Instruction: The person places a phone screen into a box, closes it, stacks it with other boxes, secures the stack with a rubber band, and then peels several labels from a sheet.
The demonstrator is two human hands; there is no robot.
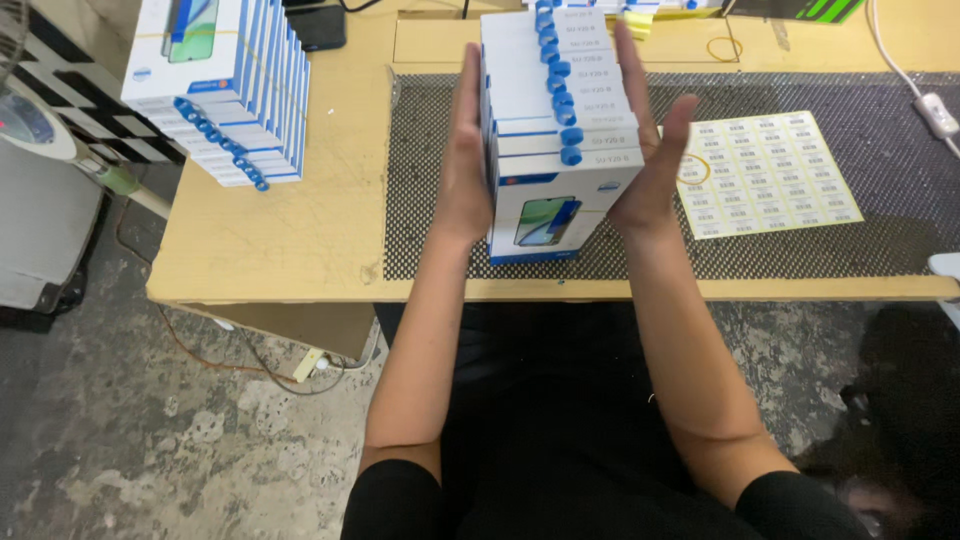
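- Head view showed my left hand [462,165] and right hand [648,150] pressed flat against either side of a row of white-and-blue boxes [560,130], palms clamping the row between them.
- That row stood on the black mesh mat [850,250] on the worktop [290,230], its near box facing me.
- I judged the step to be squaring the row up; the next move would call for even pressure from both sides, so that no box in the middle slipped out.
- A second stack of boxes [225,85] stood well apart at the left, and a sheet of labels [765,175] lay just beside my right hand.
- Far end of my row was cut off at the frame's top, so I could not count the boxes; the print on the labels was too small to make out.
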